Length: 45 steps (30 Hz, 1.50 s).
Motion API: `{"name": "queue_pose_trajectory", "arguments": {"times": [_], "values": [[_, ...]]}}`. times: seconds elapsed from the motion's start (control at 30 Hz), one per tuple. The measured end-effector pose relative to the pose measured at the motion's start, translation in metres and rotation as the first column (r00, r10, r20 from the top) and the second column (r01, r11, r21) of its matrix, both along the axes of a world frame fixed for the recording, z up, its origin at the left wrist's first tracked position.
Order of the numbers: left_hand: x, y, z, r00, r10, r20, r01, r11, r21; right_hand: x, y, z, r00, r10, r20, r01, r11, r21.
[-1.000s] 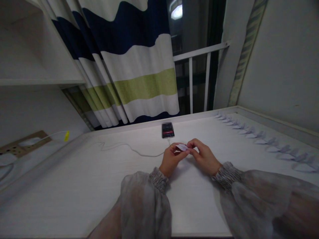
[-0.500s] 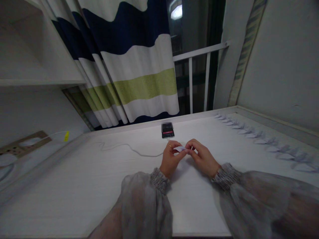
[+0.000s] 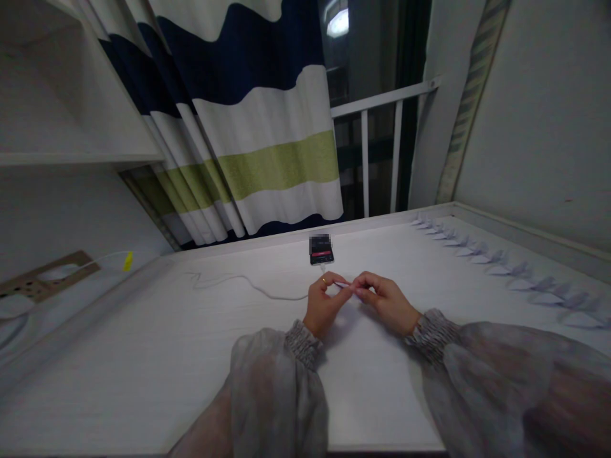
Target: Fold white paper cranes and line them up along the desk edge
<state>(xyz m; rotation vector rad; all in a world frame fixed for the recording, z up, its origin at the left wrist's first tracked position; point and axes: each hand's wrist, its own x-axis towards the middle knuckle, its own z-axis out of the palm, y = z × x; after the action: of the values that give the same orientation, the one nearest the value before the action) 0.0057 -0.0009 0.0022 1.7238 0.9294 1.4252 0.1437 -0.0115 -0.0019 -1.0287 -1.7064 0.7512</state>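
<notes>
Above the white tabletop, a small piece of folded white paper (image 3: 340,284) is pinched between my two hands, mostly hidden by the fingers. My left hand (image 3: 323,308), with a ring on one finger, grips it by thumb and forefinger. From the other side my right hand (image 3: 387,304) closes its fingertips on the paper's right end, and the fingertips of both hands meet there. Just beyond my left hand lies a phone (image 3: 321,250) with its screen lit and a white cable (image 3: 273,296) attached.
Along the right side of the table (image 3: 157,369) runs a row of several folded white paper figures (image 3: 481,259). A power strip (image 3: 52,277) with plugs is at the left wall. A striped curtain (image 3: 281,168) and a white railing (image 3: 382,104) stand behind the table.
Both hands have shifted slightly left. The paper has turned, so that only a thin edge shows where a flat white face was visible before.
</notes>
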Motion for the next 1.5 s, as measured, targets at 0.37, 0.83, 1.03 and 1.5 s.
{"name": "queue_pose_trajectory", "arguments": {"times": [0.37, 0.83, 1.03, 1.5], "values": [[-0.001, 0.01, -0.01, 0.979, -0.011, 0.201, 0.056, 0.973, -0.222, -0.003, 0.001, -0.001, 1.0, 0.015, 0.02, -0.014, 0.998, -0.064], [0.004, 0.006, -0.004, 0.955, 0.0, 0.297, 0.071, 0.971, -0.228, -0.002, 0.001, -0.001, 1.0, -0.022, 0.002, 0.022, 1.0, -0.005], [0.004, 0.007, -0.007, 0.939, -0.013, 0.343, 0.09, 0.974, -0.21, -0.003, -0.001, 0.002, 1.0, 0.012, 0.008, -0.012, 1.0, -0.016], [0.002, 0.006, -0.005, 0.966, 0.073, 0.247, -0.024, 0.981, -0.194, -0.003, -0.001, 0.004, 0.999, -0.048, -0.006, 0.048, 0.998, -0.037]]}}
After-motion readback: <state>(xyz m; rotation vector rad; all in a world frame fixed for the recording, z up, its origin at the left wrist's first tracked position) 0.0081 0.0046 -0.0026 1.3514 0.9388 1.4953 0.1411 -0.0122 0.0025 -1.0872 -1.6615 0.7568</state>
